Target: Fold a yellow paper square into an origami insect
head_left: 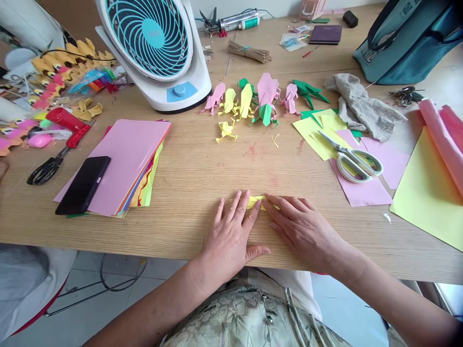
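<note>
A small piece of folded yellow paper (254, 201) lies flat on the table near its front edge. My left hand (235, 231) rests on its left part, palm down, fingers spread and thumb out to the side. Over the right part lies my right hand (302, 224), its fingers stretched toward the left and pressing the paper down. Most of the paper is hidden under the fingers, so its full shape does not show. Beyond the hands stand several folded paper figures in pink, yellow and green, among them a small yellow paper frog (226, 130).
Left: a stack of coloured paper (133, 144) under a black phone (84, 185), and a glue gun (68, 127). Behind: a fan (154, 38). Right: scissors (356, 161) on paper pieces, a grey cloth (365, 103), a yellow sheet (427, 193) and a blue bag (408, 43).
</note>
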`<state>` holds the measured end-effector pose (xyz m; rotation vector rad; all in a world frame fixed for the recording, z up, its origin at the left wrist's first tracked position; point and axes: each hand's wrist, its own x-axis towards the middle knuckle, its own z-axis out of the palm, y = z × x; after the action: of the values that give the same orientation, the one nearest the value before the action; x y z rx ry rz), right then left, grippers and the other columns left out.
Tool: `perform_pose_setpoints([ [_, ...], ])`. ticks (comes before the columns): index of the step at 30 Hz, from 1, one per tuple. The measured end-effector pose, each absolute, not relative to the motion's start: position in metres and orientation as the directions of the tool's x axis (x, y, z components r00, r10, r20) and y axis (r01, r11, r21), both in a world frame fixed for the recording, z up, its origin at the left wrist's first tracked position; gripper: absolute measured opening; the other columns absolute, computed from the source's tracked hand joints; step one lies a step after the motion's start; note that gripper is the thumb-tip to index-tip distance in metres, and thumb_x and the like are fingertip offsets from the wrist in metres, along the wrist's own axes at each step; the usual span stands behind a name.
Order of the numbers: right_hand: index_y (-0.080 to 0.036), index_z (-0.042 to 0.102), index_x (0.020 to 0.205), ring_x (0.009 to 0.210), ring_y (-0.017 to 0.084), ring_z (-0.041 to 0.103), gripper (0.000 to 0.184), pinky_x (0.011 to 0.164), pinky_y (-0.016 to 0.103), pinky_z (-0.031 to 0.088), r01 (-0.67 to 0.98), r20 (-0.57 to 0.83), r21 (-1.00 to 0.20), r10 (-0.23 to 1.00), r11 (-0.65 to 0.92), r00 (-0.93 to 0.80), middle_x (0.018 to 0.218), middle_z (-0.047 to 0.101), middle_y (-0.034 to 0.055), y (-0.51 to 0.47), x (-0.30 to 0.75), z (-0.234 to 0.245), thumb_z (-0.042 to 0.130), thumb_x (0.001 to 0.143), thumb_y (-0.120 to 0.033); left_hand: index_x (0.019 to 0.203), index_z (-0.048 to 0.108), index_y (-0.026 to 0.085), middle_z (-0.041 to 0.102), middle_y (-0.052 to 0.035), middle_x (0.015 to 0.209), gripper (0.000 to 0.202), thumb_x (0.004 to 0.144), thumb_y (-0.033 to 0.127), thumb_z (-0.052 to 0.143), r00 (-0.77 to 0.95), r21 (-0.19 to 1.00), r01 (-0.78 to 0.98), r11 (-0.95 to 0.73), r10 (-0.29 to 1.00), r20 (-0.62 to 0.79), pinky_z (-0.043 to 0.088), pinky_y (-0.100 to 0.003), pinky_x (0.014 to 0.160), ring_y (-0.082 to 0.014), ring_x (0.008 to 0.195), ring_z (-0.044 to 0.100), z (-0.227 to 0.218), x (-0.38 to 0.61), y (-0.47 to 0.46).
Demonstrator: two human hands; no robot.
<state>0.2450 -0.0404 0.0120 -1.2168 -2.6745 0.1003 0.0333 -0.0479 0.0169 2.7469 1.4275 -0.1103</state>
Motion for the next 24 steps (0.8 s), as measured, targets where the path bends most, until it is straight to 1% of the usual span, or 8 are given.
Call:
perform_pose_setpoints([
  [2, -0.006, 0.052, 0.139, 0.114, 0.032, 0.055, 0.043, 0.092, 0.048, 0.048, 0.735, 0.152, -0.156, 0.752, 0.66, -0.642, 0.139, 0.056, 0.0188, -0.039, 0.245, 0.012, 0.043, 0.1, -0.022, 0.157, 0.025, 0.019, 0.018, -0.0161, 0.165, 0.094, 0.085, 0.078, 0.036, 0.553, -0.009, 0.832, -0.555, 0.83, -0.078, 0.026, -0.06, 0.119, -0.0359, 0.151, 0.02, 0.017, 0.037, -0.049],
  [4, -0.007, 0.052, 0.139, 0.112, 0.031, 0.056, 0.043, 0.093, 0.049, 0.048, 0.732, 0.169, -0.212, 0.762, 0.648, -0.625, 0.139, 0.056, 0.0189, -0.039, 0.247, 0.012, 0.044, 0.1, -0.025, 0.157, 0.026, 0.019, 0.02, -0.0162, 0.164, 0.094, 0.085, 0.078, 0.035, 0.535, -0.014, 0.843, -0.537, 0.842, -0.074, 0.026, -0.061, 0.118, -0.0366, 0.151, 0.022, 0.017, 0.041, -0.051],
  [7, -0.009, 0.047, 0.144, 0.117, 0.03, 0.054, 0.046, 0.099, 0.05, 0.047, 0.711, 0.207, -0.322, 0.78, 0.625, -0.591, 0.14, 0.055, 0.0179, -0.039, 0.251, 0.01, 0.043, 0.102, -0.028, 0.156, 0.028, 0.016, 0.022, -0.0183, 0.163, 0.094, 0.085, 0.078, 0.037, 0.525, 0.001, 0.85, -0.526, 0.848, -0.069, 0.026, -0.061, 0.118, -0.0381, 0.149, 0.025, 0.018, 0.044, -0.052],
  [9, -0.01, 0.043, 0.146, 0.121, 0.03, 0.053, 0.047, 0.101, 0.05, 0.046, 0.7, 0.22, -0.362, 0.786, 0.616, -0.578, 0.142, 0.054, 0.0176, -0.04, 0.253, 0.009, 0.042, 0.102, -0.027, 0.155, 0.029, 0.014, 0.021, -0.0183, 0.163, 0.092, 0.087, 0.074, 0.04, 0.533, 0.017, 0.846, -0.533, 0.844, -0.065, 0.026, -0.06, 0.119, -0.0371, 0.15, 0.023, 0.018, 0.044, -0.052],
  [15, -0.01, 0.046, 0.144, 0.121, 0.031, 0.054, 0.044, 0.101, 0.051, 0.047, 0.705, 0.231, -0.357, 0.79, 0.612, -0.569, 0.144, 0.052, 0.0185, -0.042, 0.252, 0.004, 0.043, 0.102, -0.024, 0.155, 0.024, 0.005, 0.016, -0.0184, 0.164, 0.09, 0.093, 0.069, 0.035, 0.622, 0.095, 0.782, -0.616, 0.78, -0.065, 0.024, -0.048, 0.122, -0.0313, 0.153, 0.018, 0.014, 0.038, -0.049],
  [18, -0.011, 0.044, 0.145, 0.122, 0.031, 0.055, 0.045, 0.101, 0.051, 0.048, 0.698, 0.245, -0.365, 0.787, 0.616, -0.566, 0.142, 0.053, 0.0185, -0.044, 0.252, 0.004, 0.044, 0.101, -0.023, 0.156, 0.02, 0.005, 0.017, -0.0178, 0.164, 0.091, 0.093, 0.07, 0.031, 0.646, 0.116, 0.761, -0.638, 0.761, -0.056, 0.021, -0.048, 0.123, -0.0305, 0.153, 0.016, 0.012, 0.033, -0.045],
  [21, -0.011, 0.042, 0.145, 0.124, 0.029, 0.055, 0.045, 0.102, 0.049, 0.049, 0.68, 0.266, -0.391, 0.783, 0.621, -0.562, 0.143, 0.052, 0.0184, -0.047, 0.254, 0.004, 0.044, 0.101, -0.021, 0.156, 0.022, 0.008, 0.019, -0.0159, 0.164, 0.089, 0.093, 0.071, 0.03, 0.667, 0.131, 0.742, -0.657, 0.743, -0.053, 0.021, -0.048, 0.123, -0.0298, 0.153, 0.017, 0.012, 0.029, -0.04],
  [24, -0.01, 0.048, 0.139, 0.126, 0.027, 0.055, 0.04, 0.102, 0.045, 0.051, 0.669, 0.286, -0.411, 0.785, 0.619, -0.55, 0.144, 0.051, 0.0192, -0.051, 0.259, 0.001, 0.044, 0.101, -0.019, 0.155, 0.024, 0.009, 0.021, -0.0154, 0.164, 0.088, 0.093, 0.071, 0.03, 0.682, 0.139, 0.728, -0.671, 0.729, -0.053, 0.018, -0.048, 0.123, -0.0295, 0.153, 0.018, 0.012, 0.027, -0.037],
])
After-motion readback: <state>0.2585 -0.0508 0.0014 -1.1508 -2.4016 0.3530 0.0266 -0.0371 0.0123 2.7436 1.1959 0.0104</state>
